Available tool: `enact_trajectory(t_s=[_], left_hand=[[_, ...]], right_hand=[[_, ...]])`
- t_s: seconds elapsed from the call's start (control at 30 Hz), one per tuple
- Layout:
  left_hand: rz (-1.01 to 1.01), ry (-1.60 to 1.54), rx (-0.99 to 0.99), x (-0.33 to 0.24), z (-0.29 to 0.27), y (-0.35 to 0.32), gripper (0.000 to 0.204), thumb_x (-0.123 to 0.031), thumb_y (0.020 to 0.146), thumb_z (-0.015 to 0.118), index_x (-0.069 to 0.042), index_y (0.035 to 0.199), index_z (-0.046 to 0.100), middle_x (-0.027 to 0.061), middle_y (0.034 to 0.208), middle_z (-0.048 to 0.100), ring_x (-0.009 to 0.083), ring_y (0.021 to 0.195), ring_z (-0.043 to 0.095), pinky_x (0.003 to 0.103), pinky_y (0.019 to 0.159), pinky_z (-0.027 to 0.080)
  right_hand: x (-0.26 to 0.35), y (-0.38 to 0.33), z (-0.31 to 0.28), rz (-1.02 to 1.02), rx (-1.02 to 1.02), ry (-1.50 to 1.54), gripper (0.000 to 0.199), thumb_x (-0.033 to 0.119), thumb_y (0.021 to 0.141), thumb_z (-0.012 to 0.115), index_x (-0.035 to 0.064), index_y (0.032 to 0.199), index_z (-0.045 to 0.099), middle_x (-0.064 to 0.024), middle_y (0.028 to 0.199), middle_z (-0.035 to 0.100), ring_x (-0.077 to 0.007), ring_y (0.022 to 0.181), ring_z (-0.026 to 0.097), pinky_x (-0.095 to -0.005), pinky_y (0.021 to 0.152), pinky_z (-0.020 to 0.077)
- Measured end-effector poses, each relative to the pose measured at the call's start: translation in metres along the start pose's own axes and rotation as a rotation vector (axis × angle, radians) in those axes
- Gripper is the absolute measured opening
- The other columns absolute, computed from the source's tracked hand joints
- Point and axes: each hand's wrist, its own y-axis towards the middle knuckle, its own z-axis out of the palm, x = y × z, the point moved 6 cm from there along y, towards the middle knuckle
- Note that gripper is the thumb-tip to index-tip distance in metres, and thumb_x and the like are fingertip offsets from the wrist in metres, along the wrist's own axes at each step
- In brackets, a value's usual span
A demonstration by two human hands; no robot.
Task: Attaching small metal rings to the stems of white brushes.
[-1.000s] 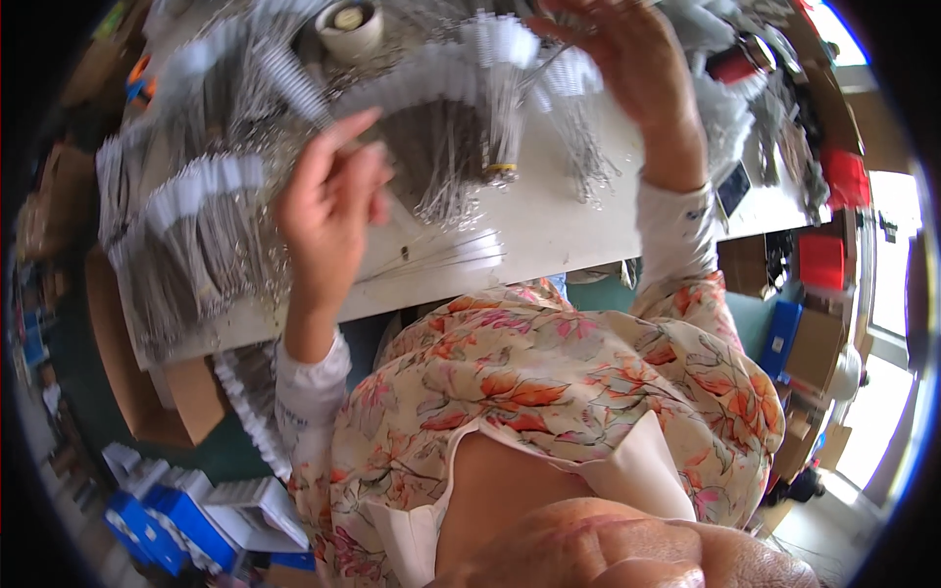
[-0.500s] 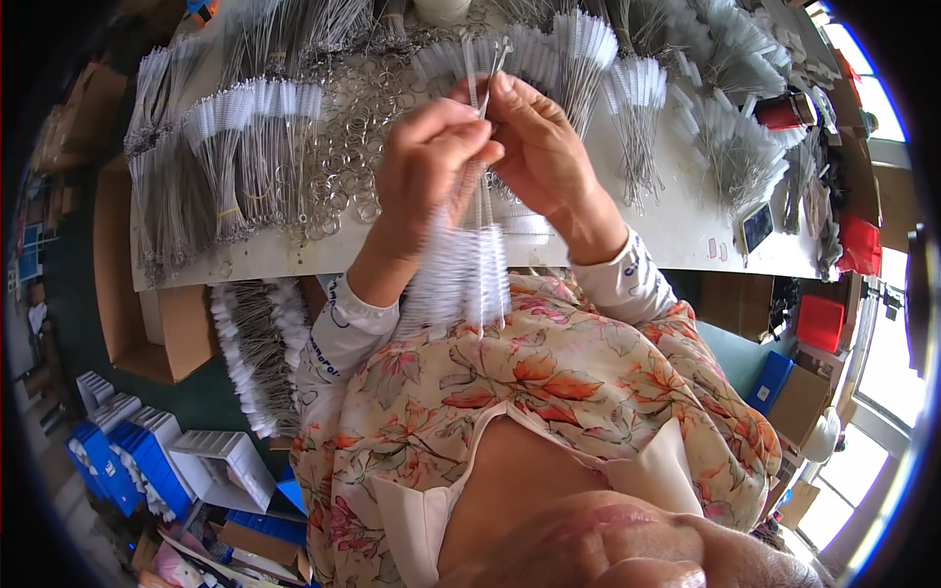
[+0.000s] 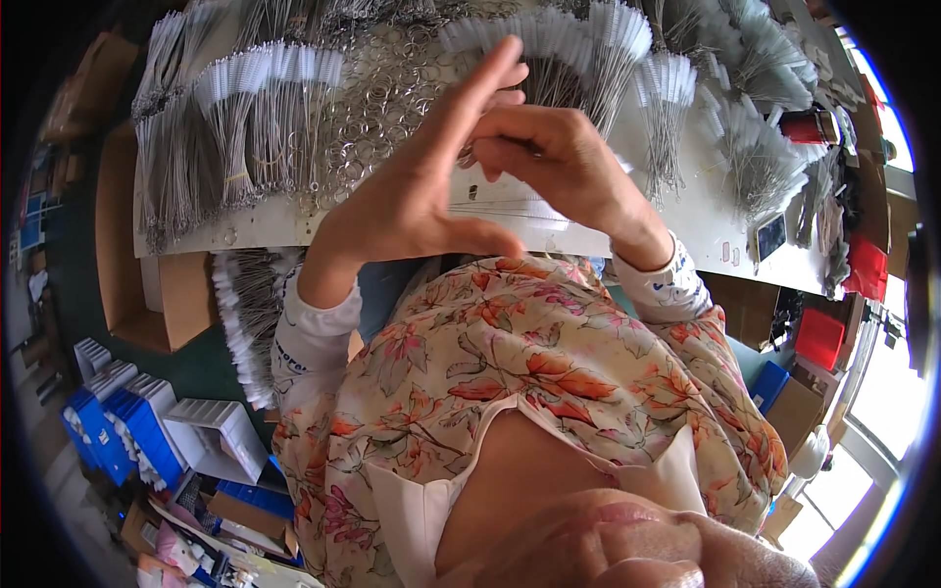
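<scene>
My left hand (image 3: 407, 191) is raised over the table's near edge, fingers stretched out and thumb held apart, with nothing seen in it. Just beside its fingers, my right hand (image 3: 573, 167) has its fingers curled inward. Whatever those fingers hold, if anything, is hidden. Below and between the hands, thin wire brushes (image 3: 524, 211) with white bristles lie on the white tabletop. Many loose metal rings (image 3: 377, 108) are spread beyond my left hand. Behind my right hand stand bundles of white-bristled wire brushes (image 3: 619, 44).
More brush bundles (image 3: 270, 73) cover the table's left side, and others (image 3: 667, 98) its right. A phone (image 3: 770, 236) lies near the right edge. An open cardboard box (image 3: 181, 294) stands at the left, above blue and grey bins (image 3: 211, 436). Red containers (image 3: 819, 338) are at the right.
The white-bristled brushes that hung from my hands are no longer in them. My left hand has opened and stretched out its fingers. The right hand has turned and curled inward.
</scene>
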Motion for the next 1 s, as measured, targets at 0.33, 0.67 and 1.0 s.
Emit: enact_trajectory(t_s=[0.33,0.67,1.0], left_hand=[[0.216,0.322,-0.233,-0.010,0.000,-0.026,0.019,-0.015,0.069,0.074,-0.008,0.084,0.064,0.0037,0.083,0.061,0.0180,0.074,0.058,0.030,0.064,0.048],[-0.645,0.719,-0.442,0.061,-0.029,-0.127,0.015,-0.015,0.082,0.066,-0.005,0.091,0.060,0.0051,0.064,0.056,0.0115,0.049,0.051,0.027,0.045,0.040],[-0.485,-0.205,-0.574,0.051,-0.024,-0.114,0.006,-0.006,0.086,0.058,0.000,0.084,0.057,0.0085,0.086,0.063,0.0091,0.074,0.061,0.026,0.062,0.054]], right_hand=[[-0.028,-0.026,0.012,0.364,0.303,0.564,0.017,0.017,0.091,0.053,0.0033,0.088,0.062,-0.0004,0.073,0.060,-0.0049,0.060,0.051,-0.0199,0.052,0.0406],[-0.121,-0.141,-0.058,0.572,0.003,-1.134,0.010,0.013,0.084,0.056,0.0058,0.084,0.064,-0.0110,0.076,0.062,-0.0296,0.066,0.061,-0.0392,0.061,0.0481],[-0.039,-0.019,0.066,-0.144,-0.086,-0.314,0.011,0.013,0.078,0.065,0.0039,0.084,0.064,-0.0083,0.079,0.062,-0.0247,0.065,0.061,-0.0348,0.059,0.0488]])
